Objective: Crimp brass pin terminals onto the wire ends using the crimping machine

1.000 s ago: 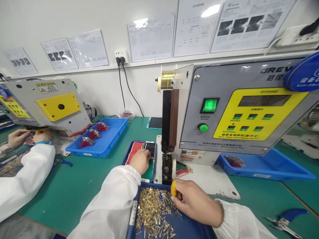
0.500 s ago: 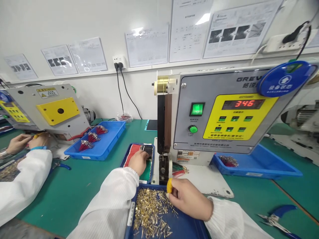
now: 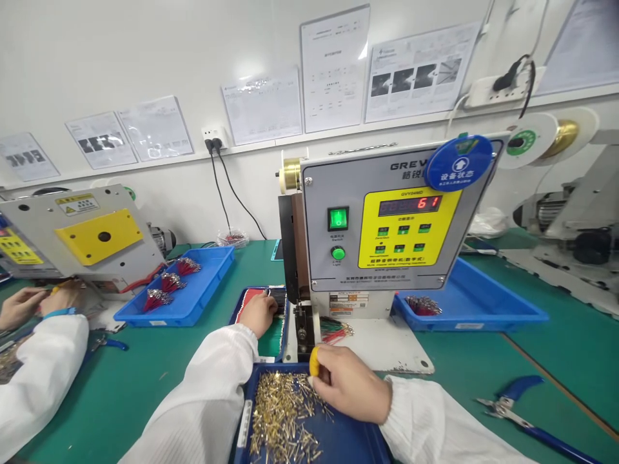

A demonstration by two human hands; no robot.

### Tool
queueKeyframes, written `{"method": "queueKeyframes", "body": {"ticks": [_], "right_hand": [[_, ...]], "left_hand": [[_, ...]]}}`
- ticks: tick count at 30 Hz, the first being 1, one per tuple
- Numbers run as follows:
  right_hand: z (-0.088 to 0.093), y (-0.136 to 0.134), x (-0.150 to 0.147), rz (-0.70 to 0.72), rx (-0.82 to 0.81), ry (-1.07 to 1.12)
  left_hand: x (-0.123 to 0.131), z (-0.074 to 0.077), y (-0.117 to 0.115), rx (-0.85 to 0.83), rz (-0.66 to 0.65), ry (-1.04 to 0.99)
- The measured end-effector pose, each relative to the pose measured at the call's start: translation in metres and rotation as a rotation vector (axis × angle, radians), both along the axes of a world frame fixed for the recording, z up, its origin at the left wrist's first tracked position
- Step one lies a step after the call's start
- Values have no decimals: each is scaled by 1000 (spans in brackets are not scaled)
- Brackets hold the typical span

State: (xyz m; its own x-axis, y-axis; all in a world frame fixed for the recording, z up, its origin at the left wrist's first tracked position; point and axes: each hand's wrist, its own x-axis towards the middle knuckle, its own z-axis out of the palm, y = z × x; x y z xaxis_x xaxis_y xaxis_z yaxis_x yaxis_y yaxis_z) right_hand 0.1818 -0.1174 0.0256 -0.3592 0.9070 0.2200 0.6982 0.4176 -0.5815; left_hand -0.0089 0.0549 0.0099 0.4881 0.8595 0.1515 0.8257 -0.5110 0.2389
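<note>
My left hand [image 3: 258, 314] rests over a small blue tray [image 3: 235, 317] of red, black and green wires [image 3: 280, 335]. Its fingers are bent down together at the black wires, and whatever is between the tips is hidden. Beside the pressing head [image 3: 302, 328] of the crimping machine [image 3: 322, 167], my right hand [image 3: 352, 381] is closed in a pinch. A yellow finger cot [image 3: 314, 362] covers one fingertip, and what the pinch holds is too small to make out. Below it, a dark blue tray [image 3: 338, 438] holds many loose gold metal pins [image 3: 280, 412].
Red and green wires [image 3: 336, 331] lie behind the pressing head. Blue bins [image 3: 503, 303] [image 3: 207, 283] with bundled wires stand on either side. Blue-handled cutters [image 3: 512, 409] lie at right. At far left, a co-worker's hands [image 3: 62, 298] are at another machine [image 3: 97, 232].
The camera view has swung right, so the scene sits further left. The machine's red display has gone from 346 to 61. Both hands keep nearly the same places.
</note>
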Motion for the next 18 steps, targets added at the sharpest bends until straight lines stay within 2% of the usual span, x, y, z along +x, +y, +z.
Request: {"method": "queueKeyframes", "body": {"ticks": [4, 8, 13, 18], "right_hand": [[-3, 1, 0, -13, -33, 8], [-7, 2, 0, -27, -73, 44], [-12, 2, -1, -23, -34, 48], [-13, 3, -2, -42, -100, 117]], "left_hand": [[1, 2, 4, -13, 3, 1], [1, -5, 0, -2, 39, -27], [0, -13, -4, 5, 66, -84], [-2, -16, -4, -20, 68, -119]]}}
